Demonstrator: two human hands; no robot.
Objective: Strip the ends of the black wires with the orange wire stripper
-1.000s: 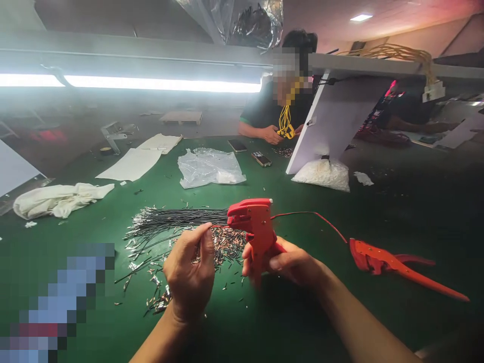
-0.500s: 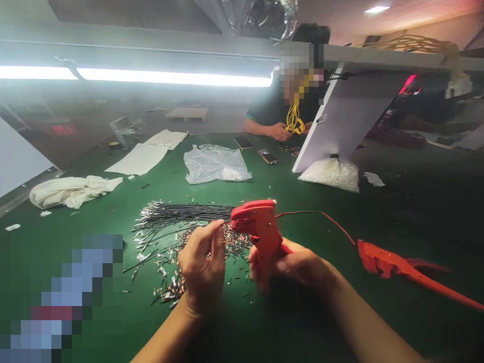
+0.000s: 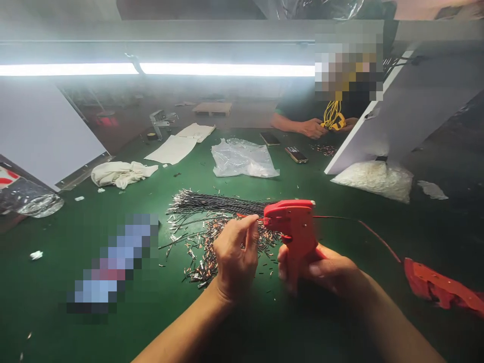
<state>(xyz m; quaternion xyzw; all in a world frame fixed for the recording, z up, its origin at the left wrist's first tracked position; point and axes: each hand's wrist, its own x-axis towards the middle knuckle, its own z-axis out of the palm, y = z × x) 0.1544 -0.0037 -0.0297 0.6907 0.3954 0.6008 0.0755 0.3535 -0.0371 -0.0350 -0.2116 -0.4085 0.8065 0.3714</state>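
Note:
My right hand [image 3: 321, 267] is wrapped round the handle of a red hand tool [image 3: 298, 227], held upright with its jaws facing left. At those jaws, my left hand [image 3: 238, 252] pinches a thin red wire [image 3: 245, 216], whose tip shows beyond the fingers. Behind both hands lies a bundle of black wires [image 3: 219, 202] with pale ends at the left. Small black and copper-coloured cut pieces [image 3: 206, 257] are heaped around my left hand. A thin red line [image 3: 372, 234] runs from behind the tool toward a second red tool [image 3: 442, 285] at the right.
Across the green table [image 3: 170, 322] are a clear plastic bag [image 3: 244, 159], a white cloth [image 3: 123, 174], papers [image 3: 181, 143], two phones and a filled bag [image 3: 378, 180] by a white panel. A blurred-out object [image 3: 113, 262] lies left. A person's hands [image 3: 315, 128] hold yellow cable at the back.
The camera view has turned left, so things appear farther right. A red wire tip now shows beyond my left fingers. My right hand keeps its hold on the tool.

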